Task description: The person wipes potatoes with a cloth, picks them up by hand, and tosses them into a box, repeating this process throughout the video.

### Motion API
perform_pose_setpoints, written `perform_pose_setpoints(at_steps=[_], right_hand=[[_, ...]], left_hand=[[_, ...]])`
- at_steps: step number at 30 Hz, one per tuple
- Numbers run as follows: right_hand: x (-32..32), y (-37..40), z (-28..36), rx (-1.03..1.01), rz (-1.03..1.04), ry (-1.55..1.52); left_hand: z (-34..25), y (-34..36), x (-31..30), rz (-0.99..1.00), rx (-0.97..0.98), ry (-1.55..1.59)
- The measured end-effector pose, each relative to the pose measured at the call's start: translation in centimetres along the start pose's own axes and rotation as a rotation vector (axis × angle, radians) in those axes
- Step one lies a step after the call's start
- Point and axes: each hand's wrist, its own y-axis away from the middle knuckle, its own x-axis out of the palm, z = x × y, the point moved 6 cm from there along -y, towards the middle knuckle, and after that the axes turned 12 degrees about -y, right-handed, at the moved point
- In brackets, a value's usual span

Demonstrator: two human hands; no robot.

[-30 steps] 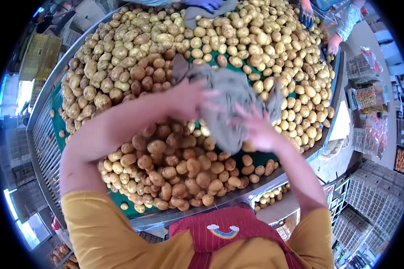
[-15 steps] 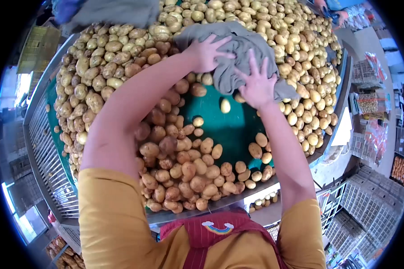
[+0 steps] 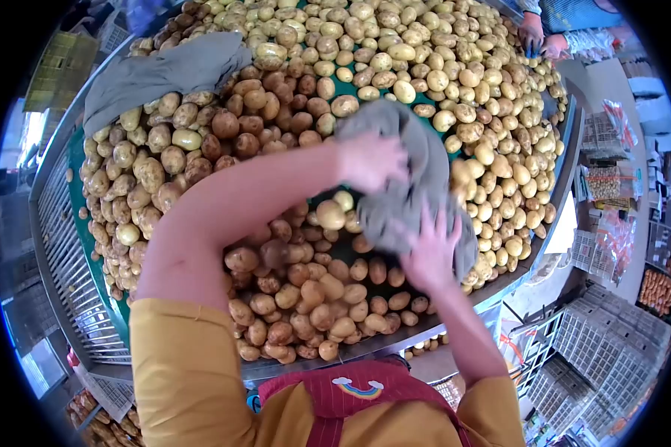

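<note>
A crumpled grey cloth [image 3: 425, 153] lies over potatoes [image 3: 317, 294] near the middle of the table. My left hand [image 3: 373, 162] rests on the cloth's left side, its fingers smeared by motion. Lower down, my right hand [image 3: 429, 253] presses on the cloth's near part with its fingers spread. Brown and yellow potatoes, many wet-looking, surround the cloth. Those under it are hidden. A second grey cloth [image 3: 168, 71] is draped over potatoes at the far left.
Slatted metal railing [image 3: 74, 276] borders the table's left side. At the far right, another person's hands [image 3: 533, 33] are over the potatoes. Stacked crates [image 3: 611, 335] stand at the right. A green table surface [image 3: 347, 88] shows between potatoes.
Both hands have moved toward me with the cloth, bringing potatoes over the bare green patch. Green surface now shows farther back. The second cloth appears farther left and nearer in view.
</note>
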Motion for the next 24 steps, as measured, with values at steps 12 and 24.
perform_pose_setpoints(at_steps=[12, 24], right_hand=[[0.3, -6.8, -1.4, -0.182, -0.038, -0.478], [0.8, 10.5, 6.3, -0.304, 0.473, -0.250]], left_hand=[[5.3, 11.7, -0.5, -0.164, -0.513, 0.088], [-17.7, 16.1, 0.9, 0.031, 0.205, 0.197]])
